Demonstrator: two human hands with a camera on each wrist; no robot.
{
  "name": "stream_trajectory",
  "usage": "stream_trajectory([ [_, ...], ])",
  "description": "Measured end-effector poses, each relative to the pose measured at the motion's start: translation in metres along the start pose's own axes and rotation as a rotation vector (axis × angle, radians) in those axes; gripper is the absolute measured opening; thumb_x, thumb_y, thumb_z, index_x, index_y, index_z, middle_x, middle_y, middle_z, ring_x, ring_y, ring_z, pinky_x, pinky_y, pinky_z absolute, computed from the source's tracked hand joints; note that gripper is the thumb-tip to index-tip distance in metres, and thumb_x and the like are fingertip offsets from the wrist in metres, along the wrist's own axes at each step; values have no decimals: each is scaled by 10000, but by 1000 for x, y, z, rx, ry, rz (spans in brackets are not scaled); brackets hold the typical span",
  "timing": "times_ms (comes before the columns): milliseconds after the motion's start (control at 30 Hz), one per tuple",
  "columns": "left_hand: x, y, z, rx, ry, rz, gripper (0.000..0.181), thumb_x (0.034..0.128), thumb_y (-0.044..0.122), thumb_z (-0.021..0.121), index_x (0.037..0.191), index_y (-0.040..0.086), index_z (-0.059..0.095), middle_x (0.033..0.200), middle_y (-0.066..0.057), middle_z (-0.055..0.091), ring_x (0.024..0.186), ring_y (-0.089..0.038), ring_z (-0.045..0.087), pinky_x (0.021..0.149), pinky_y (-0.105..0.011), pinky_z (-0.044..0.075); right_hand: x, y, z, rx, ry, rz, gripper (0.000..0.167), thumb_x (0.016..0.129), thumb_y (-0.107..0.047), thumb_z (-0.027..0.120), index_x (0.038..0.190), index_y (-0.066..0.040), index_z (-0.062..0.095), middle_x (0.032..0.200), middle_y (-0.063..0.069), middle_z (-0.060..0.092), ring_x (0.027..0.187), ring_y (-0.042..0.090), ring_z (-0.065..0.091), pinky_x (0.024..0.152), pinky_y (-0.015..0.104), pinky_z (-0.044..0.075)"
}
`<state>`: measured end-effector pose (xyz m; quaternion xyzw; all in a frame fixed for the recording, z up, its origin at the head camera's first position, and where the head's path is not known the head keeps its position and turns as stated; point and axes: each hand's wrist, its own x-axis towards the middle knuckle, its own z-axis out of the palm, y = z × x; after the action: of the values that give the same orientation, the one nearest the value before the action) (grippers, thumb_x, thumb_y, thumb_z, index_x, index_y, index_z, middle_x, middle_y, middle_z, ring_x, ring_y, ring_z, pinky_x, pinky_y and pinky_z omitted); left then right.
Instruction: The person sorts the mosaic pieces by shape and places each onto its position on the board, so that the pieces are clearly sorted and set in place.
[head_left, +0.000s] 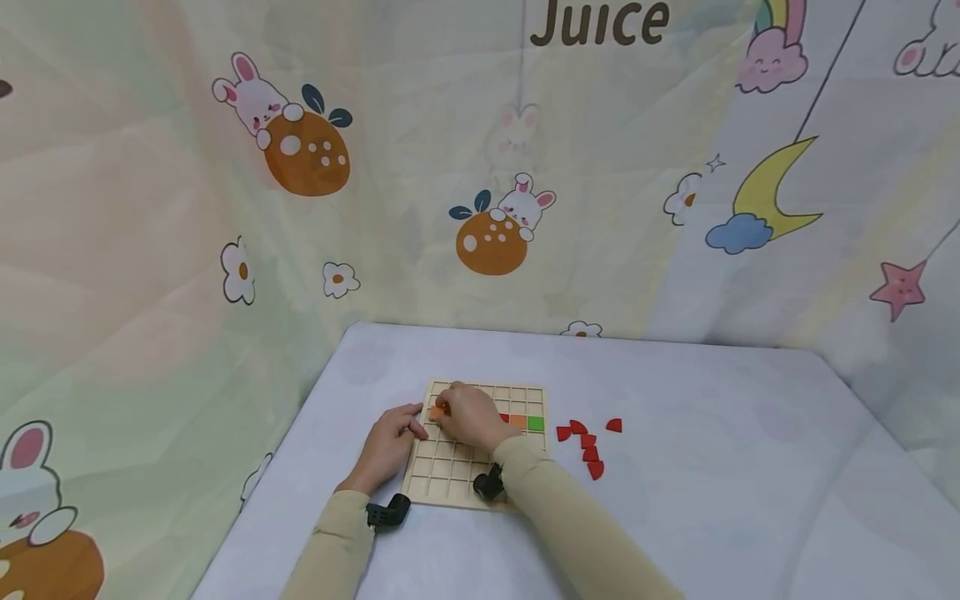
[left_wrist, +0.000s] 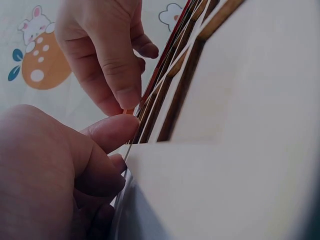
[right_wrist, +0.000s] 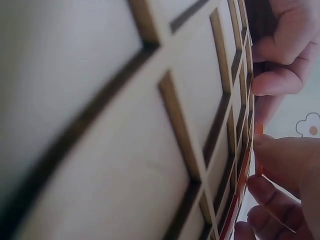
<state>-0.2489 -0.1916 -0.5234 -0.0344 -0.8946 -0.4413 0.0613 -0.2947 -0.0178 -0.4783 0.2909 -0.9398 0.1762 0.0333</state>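
A pale wooden grid board [head_left: 442,487] lies on the table, its square cells framed by thin raised strips. My right hand [head_left: 472,414] reaches over the upper left of the board and pinches a thin orange tile [right_wrist: 259,155] between thumb and fingertips. At the board's left edge rests my left hand [head_left: 390,442], its fingertips touching the rim. In one row to the right of my right hand sit a red tile [head_left: 504,418], an orange square tile [head_left: 518,422] and a green square tile [head_left: 536,423]. The right hand hides other cells of that row.
Several small red pieces lie loose right of the board, some with a curved edge; one red quarter-round piece [head_left: 614,426] lies farther right. A white cloth covers the table [head_left: 712,500]. Behind it hangs a printed curtain [head_left: 405,208]. Both wrists wear black cameras.
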Motion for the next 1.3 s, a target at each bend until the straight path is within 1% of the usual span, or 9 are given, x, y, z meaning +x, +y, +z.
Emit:
stream_trajectory([
  [167, 1, 2, 1, -4, -6, -3, 343, 912, 0, 508, 695, 191, 691, 1388, -56, 562, 1369, -302, 402, 1134, -537, 284, 1, -1, -1, -1, -11, 6, 246, 906, -254, 684, 1107, -120, 727, 991, 18, 650, 828, 138, 619, 760, 275, 532],
  [233, 2, 2, 1, -7, -9, -14, 344, 912, 2, 507, 695, 194, 693, 1390, -47, 560, 1375, -290, 395, 1141, -531, 276, 1, -1, -1, 2, -17, 10, 245, 906, -248, 682, 1110, -120, 727, 997, 19, 651, 821, 130, 611, 750, 269, 527],
  [367, 0, 2, 2, -9, -8, -8, 339, 911, -2, 513, 691, 185, 690, 1385, -58, 564, 1370, -306, 403, 1135, -544, 279, 1, -2, -1, 10, -30, 20, 248, 905, -246, 682, 1113, -118, 728, 999, 23, 649, 807, 121, 593, 733, 263, 517],
  [600, -2, 2, 3, -11, 2, 4, 343, 910, -15, 517, 690, 179, 695, 1382, -69, 567, 1366, -323, 407, 1126, -549, 288, -1, -1, 4, 45, -32, 27, 320, 891, -239, 696, 1181, -102, 690, 910, 0, 601, 712, 94, 521, 654, 240, 474],
  [700, -2, 2, 3, -7, 1, 3, 343, 913, -15, 516, 695, 179, 695, 1387, -68, 564, 1369, -323, 402, 1125, -550, 290, -2, 1, 5, 51, -28, 22, 315, 887, -244, 704, 1170, -105, 695, 904, -9, 595, 710, 92, 510, 649, 234, 468],
  [900, -3, 2, 3, -13, 2, -8, 345, 917, -7, 516, 693, 186, 693, 1390, -68, 561, 1370, -323, 401, 1128, -546, 291, -3, 2, 4, 45, -24, 6, 272, 896, -255, 698, 1129, -116, 719, 956, -11, 617, 765, 94, 538, 697, 233, 491],
  [1000, -2, 0, 4, -8, 3, -1, 348, 916, -8, 516, 687, 190, 690, 1384, -74, 566, 1363, -330, 410, 1121, -548, 300, -6, 3, 3, 56, -19, 1, 276, 897, -242, 691, 1140, -114, 716, 1004, 4, 634, 805, 107, 569, 732, 247, 509],
  [1167, 0, -4, 4, -5, 5, 4, 350, 923, 8, 512, 690, 202, 686, 1385, -58, 564, 1360, -312, 416, 1121, -536, 307, -12, 5, -4, 60, -2, 2, 292, 911, -233, 658, 1181, -130, 695, 1094, 19, 632, 918, 154, 625, 787, 287, 534],
  [1300, 0, -5, 1, -15, 8, 10, 349, 923, 13, 506, 691, 204, 684, 1387, -48, 563, 1359, -302, 417, 1122, -528, 308, -20, 7, -10, 75, 20, -4, 306, 919, -259, 662, 1194, -126, 687, 1114, 21, 629, 957, 166, 637, 798, 297, 542],
])
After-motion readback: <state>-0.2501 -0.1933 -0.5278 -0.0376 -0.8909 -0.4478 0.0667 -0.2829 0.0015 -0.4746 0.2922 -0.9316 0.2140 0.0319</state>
